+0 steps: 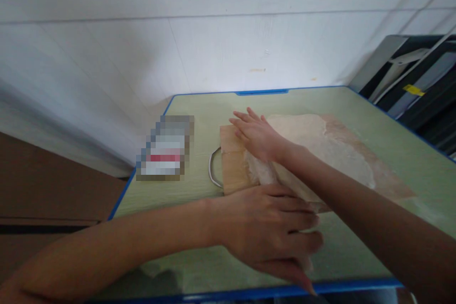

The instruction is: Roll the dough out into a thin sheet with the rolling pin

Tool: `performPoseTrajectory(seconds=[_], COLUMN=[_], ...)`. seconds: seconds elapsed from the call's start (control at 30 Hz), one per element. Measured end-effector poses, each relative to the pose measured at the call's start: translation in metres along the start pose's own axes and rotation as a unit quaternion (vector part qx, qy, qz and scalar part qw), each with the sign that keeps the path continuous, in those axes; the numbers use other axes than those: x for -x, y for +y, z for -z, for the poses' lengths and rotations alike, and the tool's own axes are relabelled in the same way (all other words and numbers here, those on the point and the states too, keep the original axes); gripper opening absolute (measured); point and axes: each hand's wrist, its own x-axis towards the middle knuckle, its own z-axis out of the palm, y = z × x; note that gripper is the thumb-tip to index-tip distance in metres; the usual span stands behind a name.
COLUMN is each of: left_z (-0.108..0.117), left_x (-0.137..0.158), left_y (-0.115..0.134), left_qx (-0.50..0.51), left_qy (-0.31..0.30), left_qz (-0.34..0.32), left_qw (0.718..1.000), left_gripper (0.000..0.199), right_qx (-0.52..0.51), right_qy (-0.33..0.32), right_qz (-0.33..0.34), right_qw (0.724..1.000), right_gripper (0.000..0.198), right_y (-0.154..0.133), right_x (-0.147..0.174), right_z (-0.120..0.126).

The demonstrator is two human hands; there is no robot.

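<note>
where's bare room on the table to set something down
Free: the table behind the dough, and the gap between the pixelated item and the handle. Crowded: the board, under dough and right hand; near middle, under left hand.

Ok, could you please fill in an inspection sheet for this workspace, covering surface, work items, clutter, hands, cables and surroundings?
Surface: green table with a blue edge; pale dust beyond the board's right end.
Work items: wooden board with a metal handle; thin dough spread over much of it; whitened rolling pin, partly hidden by the hands.
Clutter: one pixelated item with a red band, left of the board.
Hands: left hand over the pin's near part, right hand at its far part; both palm down.
Cables: nothing seen for certain.
Surroundings: white wall behind; dark objects at right, unclear.
</note>
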Motion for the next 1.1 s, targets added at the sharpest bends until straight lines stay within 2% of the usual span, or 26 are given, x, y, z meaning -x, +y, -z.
performPoseTrajectory(seconds=[0.13, 0.23, 0.3, 0.43, 0.57, 0.67, 0.8, 0.93, 1.03, 1.1], left_z=[0.001, 0.002, 0.003, 0.007, 0.011, 0.009, 0.005, 0.004, 0.004, 0.004], left_x=[0.0, 0.0, -0.001, -0.003, -0.002, -0.002, -0.002, -0.002, -0.001, 0.0], left_y=[0.002, 0.003, 0.003, 0.003, 0.004, 0.006, 0.008, 0.007, 0.006, 0.006], left_qx=[0.019, 0.01, 0.008, -0.014, -0.046, -0.066, -0.067, -0.054, -0.056, -0.057], left_qy=[0.004, 0.003, 0.002, -0.001, -0.021, -0.024, -0.014, 0.04, 0.074, 0.075], left_qz=[0.024, 0.032, 0.012, -0.015, -0.006, 0.007, 0.01, -0.046, -0.051, -0.052], left_qw=[1.0, 0.999, 1.0, 1.0, 0.999, 0.998, 0.998, 0.997, 0.994, 0.994], left_gripper=[0.049, 0.045, 0.043, 0.041, 0.04, 0.033, 0.031, 0.03, 0.027, 0.027], right_qx=[0.052, 0.073, 0.057, 0.022, 0.014, -0.031, -0.07, -0.081, -0.111, -0.129], right_qy=[0.026, 0.036, 0.043, 0.074, 0.086, 0.095, 0.109, 0.124, 0.12, 0.122], right_qz=[0.078, 0.117, 0.118, 0.077, 0.01, 0.004, 0.035, 0.036, 0.055, 0.058], right_qw=[0.995, 0.99, 0.99, 0.994, 0.996, 0.995, 0.991, 0.988, 0.985, 0.982], right_gripper=[0.044, 0.038, 0.038, 0.041, 0.049, 0.062, 0.064, 0.063, 0.057, 0.052], right_y=[-0.035, -0.044, -0.037, -0.003, 0.021, 0.019, 0.007, 0.009, 0.015, 0.019], right_x=[-0.012, -0.016, -0.015, -0.004, 0.027, 0.063, 0.1, 0.111, 0.112, 0.113], right_z=[-0.01, -0.014, -0.013, -0.004, 0.007, 0.01, 0.007, 0.005, 0.01, 0.014])
